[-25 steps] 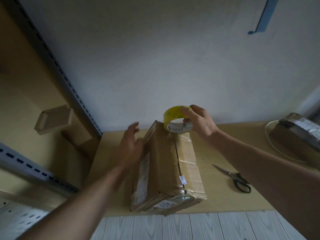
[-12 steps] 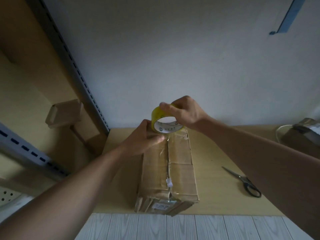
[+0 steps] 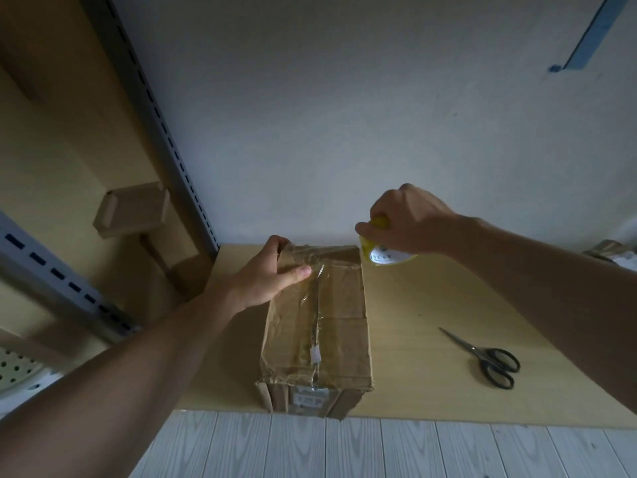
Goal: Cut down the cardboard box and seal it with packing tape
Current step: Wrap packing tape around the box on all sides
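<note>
A long brown cardboard box (image 3: 331, 326) lies on the wooden table (image 3: 420, 339), its top flaps closed and its seam covered with clear tape. My left hand (image 3: 265, 274) rests on the box's far left corner, thumb pressed flat on the top and fingers curled over the far edge. My right hand (image 3: 406, 222) grips a yellow roll of packing tape (image 3: 386, 258) just past the box's far right corner. A strip of clear tape runs across the far end of the top between the two hands.
Black-handled scissors (image 3: 489, 360) lie on the table to the right of the box. A metal shelf upright (image 3: 165, 139) and small cardboard boxes (image 3: 134, 208) stand at the left. A wrapped parcel (image 3: 610, 251) sits at the far right edge. A white wall lies behind.
My right hand has carried the tape roll from the box's far middle to beyond its right corner, drawing tape across the end. My left hand has shifted to the far left corner.
</note>
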`<state>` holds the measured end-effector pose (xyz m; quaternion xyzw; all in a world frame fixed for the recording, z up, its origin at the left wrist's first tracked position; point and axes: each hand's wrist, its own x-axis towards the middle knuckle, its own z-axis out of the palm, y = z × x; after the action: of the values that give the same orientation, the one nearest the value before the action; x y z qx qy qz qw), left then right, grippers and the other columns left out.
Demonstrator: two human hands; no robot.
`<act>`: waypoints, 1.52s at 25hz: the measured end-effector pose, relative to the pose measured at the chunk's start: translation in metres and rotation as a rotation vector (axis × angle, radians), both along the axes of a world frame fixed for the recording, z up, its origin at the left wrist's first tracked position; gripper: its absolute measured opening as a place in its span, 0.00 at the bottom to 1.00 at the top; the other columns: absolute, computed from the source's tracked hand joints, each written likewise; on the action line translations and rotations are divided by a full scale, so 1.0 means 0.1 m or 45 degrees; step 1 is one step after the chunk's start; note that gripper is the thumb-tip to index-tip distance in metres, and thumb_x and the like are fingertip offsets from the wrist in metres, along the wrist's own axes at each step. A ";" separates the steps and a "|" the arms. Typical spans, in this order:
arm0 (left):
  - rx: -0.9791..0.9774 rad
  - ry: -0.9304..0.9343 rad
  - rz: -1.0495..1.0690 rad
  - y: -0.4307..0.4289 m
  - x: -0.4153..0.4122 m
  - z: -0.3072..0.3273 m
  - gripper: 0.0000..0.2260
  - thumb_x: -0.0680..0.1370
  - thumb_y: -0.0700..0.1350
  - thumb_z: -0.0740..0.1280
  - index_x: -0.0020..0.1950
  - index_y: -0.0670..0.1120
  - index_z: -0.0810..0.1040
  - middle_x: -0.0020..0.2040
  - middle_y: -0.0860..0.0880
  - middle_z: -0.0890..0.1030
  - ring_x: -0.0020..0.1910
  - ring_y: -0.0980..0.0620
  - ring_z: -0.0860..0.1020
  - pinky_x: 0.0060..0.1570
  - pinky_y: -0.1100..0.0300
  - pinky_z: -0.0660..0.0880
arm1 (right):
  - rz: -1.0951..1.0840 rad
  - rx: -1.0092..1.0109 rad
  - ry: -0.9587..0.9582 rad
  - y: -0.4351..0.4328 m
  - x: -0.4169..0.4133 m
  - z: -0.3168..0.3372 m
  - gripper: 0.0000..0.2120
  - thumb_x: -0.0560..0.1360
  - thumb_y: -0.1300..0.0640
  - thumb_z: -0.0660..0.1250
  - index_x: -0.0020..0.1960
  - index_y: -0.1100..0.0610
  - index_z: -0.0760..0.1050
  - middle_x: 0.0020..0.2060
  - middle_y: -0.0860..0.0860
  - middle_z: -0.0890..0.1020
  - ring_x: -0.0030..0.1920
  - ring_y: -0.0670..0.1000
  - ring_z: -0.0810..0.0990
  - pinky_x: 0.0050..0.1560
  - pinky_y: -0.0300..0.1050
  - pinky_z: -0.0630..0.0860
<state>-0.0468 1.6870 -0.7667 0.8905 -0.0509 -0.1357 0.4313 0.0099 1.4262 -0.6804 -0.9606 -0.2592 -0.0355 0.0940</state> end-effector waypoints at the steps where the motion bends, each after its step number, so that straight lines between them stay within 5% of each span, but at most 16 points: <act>1: 0.009 0.007 -0.001 0.00 0.01 0.00 0.25 0.79 0.57 0.68 0.69 0.50 0.62 0.58 0.55 0.75 0.57 0.57 0.76 0.49 0.64 0.71 | -0.004 -0.076 -0.029 -0.01 -0.03 -0.04 0.21 0.76 0.40 0.63 0.30 0.53 0.70 0.28 0.48 0.75 0.33 0.54 0.77 0.37 0.43 0.71; 6: -0.012 0.041 0.060 0.00 0.02 -0.02 0.22 0.79 0.56 0.69 0.65 0.50 0.64 0.54 0.47 0.80 0.53 0.47 0.81 0.52 0.49 0.80 | -0.052 -0.250 -0.075 -0.06 -0.09 -0.33 0.23 0.79 0.37 0.57 0.39 0.55 0.75 0.32 0.49 0.73 0.37 0.56 0.78 0.41 0.43 0.67; 10: -0.033 0.078 0.048 0.04 0.01 -0.02 0.30 0.74 0.62 0.68 0.68 0.49 0.62 0.58 0.49 0.78 0.56 0.49 0.80 0.55 0.49 0.80 | -0.041 -0.161 -0.096 -0.05 -0.09 -0.49 0.25 0.79 0.37 0.58 0.40 0.56 0.79 0.32 0.52 0.77 0.35 0.56 0.78 0.38 0.42 0.67; 15: 0.132 0.025 -0.029 0.10 0.09 0.04 0.34 0.74 0.61 0.70 0.74 0.50 0.61 0.70 0.51 0.68 0.72 0.51 0.67 0.69 0.55 0.66 | -0.121 0.047 -0.009 -0.05 -0.14 -0.79 0.26 0.79 0.37 0.59 0.33 0.56 0.69 0.29 0.51 0.76 0.32 0.58 0.74 0.33 0.44 0.66; 18: 0.465 -0.020 -0.244 -0.13 0.20 0.27 0.36 0.77 0.55 0.71 0.80 0.52 0.56 0.80 0.50 0.55 0.80 0.47 0.54 0.77 0.45 0.56 | -0.170 0.212 0.028 -0.03 -0.13 -0.93 0.27 0.78 0.38 0.59 0.30 0.56 0.64 0.26 0.51 0.75 0.29 0.57 0.74 0.31 0.44 0.67; 22: 0.848 0.364 0.081 -0.89 0.16 0.40 0.55 0.63 0.81 0.63 0.82 0.58 0.48 0.81 0.46 0.32 0.77 0.32 0.32 0.72 0.25 0.45 | -0.155 0.355 0.031 -0.09 -0.14 -1.03 0.26 0.77 0.38 0.63 0.30 0.57 0.67 0.24 0.50 0.72 0.29 0.59 0.73 0.29 0.44 0.63; 25: 0.890 0.364 0.213 -1.04 0.15 0.32 0.55 0.62 0.76 0.70 0.81 0.57 0.50 0.81 0.42 0.37 0.77 0.24 0.41 0.71 0.27 0.57 | -0.216 0.566 0.085 -0.10 -0.15 -1.07 0.26 0.76 0.39 0.67 0.31 0.59 0.72 0.24 0.53 0.74 0.28 0.55 0.75 0.30 0.47 0.67; 27: 0.861 0.291 0.257 -0.99 0.14 0.30 0.50 0.60 0.73 0.71 0.76 0.56 0.58 0.76 0.43 0.52 0.74 0.29 0.55 0.65 0.34 0.69 | -0.271 0.667 0.157 -0.09 -0.16 -1.09 0.26 0.75 0.39 0.68 0.29 0.57 0.68 0.23 0.51 0.70 0.26 0.53 0.69 0.30 0.46 0.65; 31: 0.542 0.257 0.310 -0.89 0.21 0.22 0.44 0.53 0.71 0.71 0.66 0.59 0.66 0.65 0.44 0.66 0.65 0.37 0.68 0.59 0.41 0.74 | -0.371 0.944 0.089 -0.12 -0.16 -0.89 0.25 0.74 0.37 0.66 0.28 0.53 0.66 0.23 0.45 0.66 0.25 0.44 0.63 0.27 0.39 0.59; 35: 0.076 0.228 0.403 -0.77 0.22 0.17 0.36 0.54 0.68 0.70 0.59 0.59 0.70 0.59 0.46 0.69 0.58 0.41 0.74 0.59 0.45 0.76 | -0.518 1.370 0.056 -0.07 -0.01 -0.69 0.26 0.74 0.40 0.63 0.31 0.61 0.68 0.25 0.47 0.67 0.27 0.48 0.67 0.31 0.44 0.69; 38: 0.036 0.204 0.394 -0.72 0.19 0.11 0.35 0.55 0.68 0.68 0.60 0.58 0.69 0.59 0.46 0.69 0.58 0.42 0.74 0.61 0.45 0.75 | -0.430 1.299 0.228 -0.09 0.05 -0.69 0.30 0.72 0.36 0.62 0.33 0.64 0.72 0.27 0.51 0.72 0.32 0.59 0.79 0.32 0.44 0.71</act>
<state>-0.0274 1.6147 -0.7557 0.8800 0.1233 -0.1387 0.4371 0.0149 1.4177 -0.7495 -0.8205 -0.0421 -0.0893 0.5630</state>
